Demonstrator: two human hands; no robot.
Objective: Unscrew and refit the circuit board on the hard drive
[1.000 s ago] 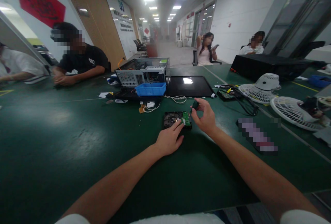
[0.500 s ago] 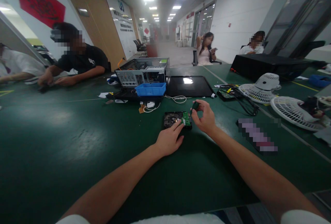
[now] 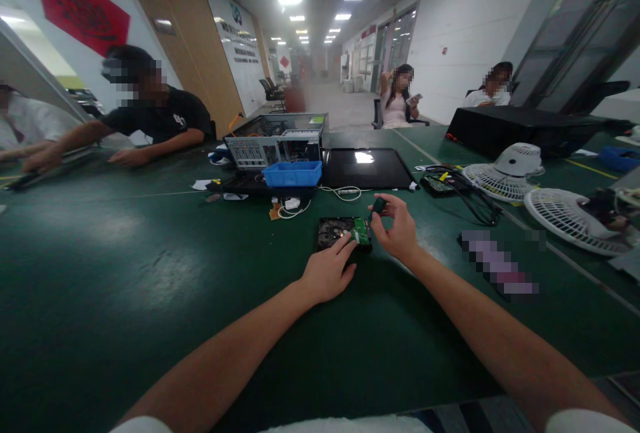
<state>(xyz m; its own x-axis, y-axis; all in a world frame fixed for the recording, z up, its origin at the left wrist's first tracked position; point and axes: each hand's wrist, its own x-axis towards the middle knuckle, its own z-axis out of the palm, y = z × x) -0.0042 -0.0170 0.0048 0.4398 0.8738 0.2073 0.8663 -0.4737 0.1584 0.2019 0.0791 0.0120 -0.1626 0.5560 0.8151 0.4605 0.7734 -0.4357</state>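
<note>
A hard drive (image 3: 336, 229) lies on the green table in front of me, its green circuit board facing up on the right part. My left hand (image 3: 330, 267) rests its outstretched fingertips on the drive's near edge and board, thumb apart from it. Beside the drive's right end, my right hand (image 3: 397, 227) is closed in a pinch around a small dark-handled screwdriver (image 3: 379, 205). The handle tilts up and away. Its tip is too small to make out near the drive's edge.
Behind the drive stand an open computer case (image 3: 275, 143), a blue bin (image 3: 293, 173) and a black panel (image 3: 367, 167). A white cable (image 3: 345, 191) lies nearer. To the right are fan parts (image 3: 503, 169), black cables (image 3: 470, 196) and a blurred phone-like object (image 3: 500, 263). Other people sit around the table.
Both my hands, the drive and the screwdriver stay in nearly the same place. At the left, a person in black has stretched an arm outward along the table.
</note>
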